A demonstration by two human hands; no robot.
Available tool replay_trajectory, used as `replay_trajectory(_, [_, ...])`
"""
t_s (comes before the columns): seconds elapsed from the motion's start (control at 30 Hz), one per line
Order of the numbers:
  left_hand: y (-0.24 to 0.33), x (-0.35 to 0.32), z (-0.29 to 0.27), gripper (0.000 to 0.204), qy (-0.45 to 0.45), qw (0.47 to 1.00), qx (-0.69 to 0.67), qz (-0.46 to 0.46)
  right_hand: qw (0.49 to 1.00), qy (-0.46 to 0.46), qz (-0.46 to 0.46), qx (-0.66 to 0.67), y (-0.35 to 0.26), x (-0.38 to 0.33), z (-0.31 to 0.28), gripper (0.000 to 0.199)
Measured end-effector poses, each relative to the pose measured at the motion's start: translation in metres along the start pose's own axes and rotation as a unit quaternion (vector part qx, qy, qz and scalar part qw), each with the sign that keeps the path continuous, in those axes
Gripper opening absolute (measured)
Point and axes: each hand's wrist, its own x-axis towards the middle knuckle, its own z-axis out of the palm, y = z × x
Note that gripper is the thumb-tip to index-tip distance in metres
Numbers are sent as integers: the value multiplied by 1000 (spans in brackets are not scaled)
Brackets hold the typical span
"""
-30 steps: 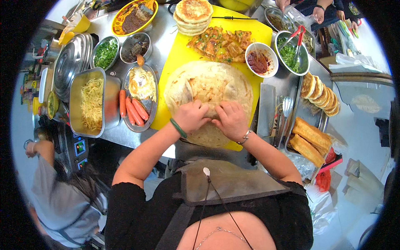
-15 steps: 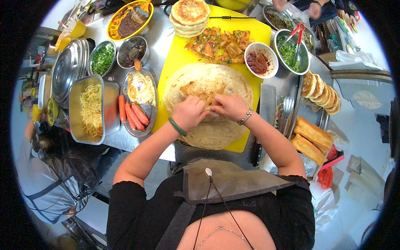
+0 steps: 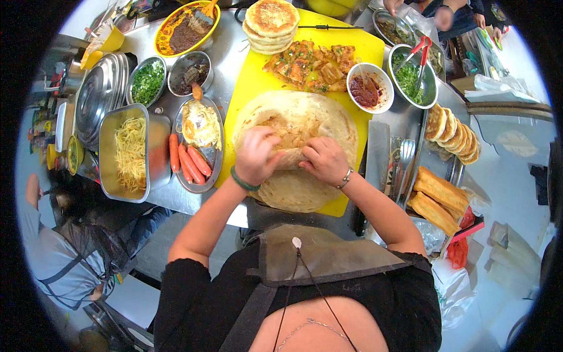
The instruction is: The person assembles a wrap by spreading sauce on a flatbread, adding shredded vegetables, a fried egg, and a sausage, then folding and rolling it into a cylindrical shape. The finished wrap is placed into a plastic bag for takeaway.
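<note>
A large round flatbread (image 3: pixel 331 114) lies on the yellow cutting board (image 3: pixel 366 50) in front of me, its near edge folded up into a roll. My right hand (image 3: pixel 324 161) pinches the right part of that roll, thumb below and fingers over it. At the roll's left end is my left hand (image 3: pixel 256 155), its fingers smeared by motion, so their grip is unclear. Brownish sauce or filling shows on the bread beyond the hands. Another pale flatbread (image 3: pixel 299 190) lies under or nearer than the roll. Chopped cooked meat (image 3: pixel 311 64) sits farther back on the board.
Left stand a tub of shredded vegetables (image 3: pixel 132 152), an oval plate (image 3: pixel 202 185) with sausages and fried egg, and sauce bowls. Right are a red sauce bowl (image 3: pixel 369 88), a greens bowl (image 3: pixel 413 79) with red tongs, a cleaver (image 3: pixel 378 146) and fried dough sticks (image 3: pixel 440 193). Other people are nearby.
My left hand has lifted and shifted slightly left, away from my right hand, its fingers now blurred. The right hand stays on the roll, and more of the roll shows between them.
</note>
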Motion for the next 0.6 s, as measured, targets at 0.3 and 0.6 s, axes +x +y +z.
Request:
replay_trajectory(0.3, [24,-34,8,48,20,988,16,-153,1000,31,1,-3,-2,-7,2,29])
replay_trajectory(0.6, [29,-66,6,48,-70,992,-85,-56,998,52,-26,0,-26,-44,4,37])
